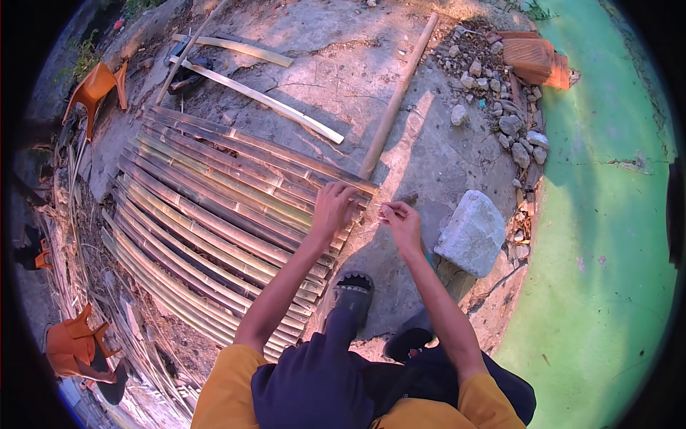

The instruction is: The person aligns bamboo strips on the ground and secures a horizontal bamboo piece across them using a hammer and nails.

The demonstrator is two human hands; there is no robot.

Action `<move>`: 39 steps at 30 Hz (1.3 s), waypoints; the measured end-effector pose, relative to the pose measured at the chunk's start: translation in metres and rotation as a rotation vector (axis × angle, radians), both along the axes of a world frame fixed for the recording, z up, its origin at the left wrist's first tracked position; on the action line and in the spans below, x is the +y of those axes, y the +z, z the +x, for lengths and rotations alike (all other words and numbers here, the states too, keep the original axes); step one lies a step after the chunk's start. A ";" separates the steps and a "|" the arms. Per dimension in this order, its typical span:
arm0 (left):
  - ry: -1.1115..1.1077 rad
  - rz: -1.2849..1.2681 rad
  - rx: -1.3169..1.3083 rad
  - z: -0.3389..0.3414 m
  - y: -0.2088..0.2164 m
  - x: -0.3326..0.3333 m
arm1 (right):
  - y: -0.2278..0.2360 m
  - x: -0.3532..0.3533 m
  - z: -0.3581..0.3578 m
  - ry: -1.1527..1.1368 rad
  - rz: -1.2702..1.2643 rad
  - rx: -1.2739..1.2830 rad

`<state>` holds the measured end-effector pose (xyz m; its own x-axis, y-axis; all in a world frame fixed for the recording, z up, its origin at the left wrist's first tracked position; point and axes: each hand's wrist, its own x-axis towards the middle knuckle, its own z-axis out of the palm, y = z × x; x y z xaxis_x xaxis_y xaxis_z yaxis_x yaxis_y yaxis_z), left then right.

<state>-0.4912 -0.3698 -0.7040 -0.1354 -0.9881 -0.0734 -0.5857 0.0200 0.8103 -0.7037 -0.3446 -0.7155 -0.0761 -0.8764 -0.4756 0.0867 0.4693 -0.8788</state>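
Observation:
Bamboo slats lie side by side in a wide row on the ground, their right ends in front of me. My left hand is over the right end of the upper slats, its fingers bent and closed; what they grip is hidden. Just right of the slat ends, my right hand is closed in a pinch, thumb against forefinger. A small pale thing shows at its fingertips, too small to name. The hands are close together but apart.
A long wooden pole extends away beyond the slats. Pale strips lie farther off. To the right are a large stone block, loose rubble and a green surface. Orange chairs stand at left.

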 end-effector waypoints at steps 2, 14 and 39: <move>-0.109 -0.357 -0.324 0.021 -0.009 -0.006 | 0.003 -0.005 -0.001 -0.002 -0.004 -0.001; -0.097 -0.394 -0.069 0.035 -0.040 -0.002 | 0.000 0.007 -0.008 0.083 -0.055 0.141; -0.083 -0.284 -0.043 0.040 -0.035 -0.005 | 0.000 -0.033 0.054 0.563 -0.590 0.717</move>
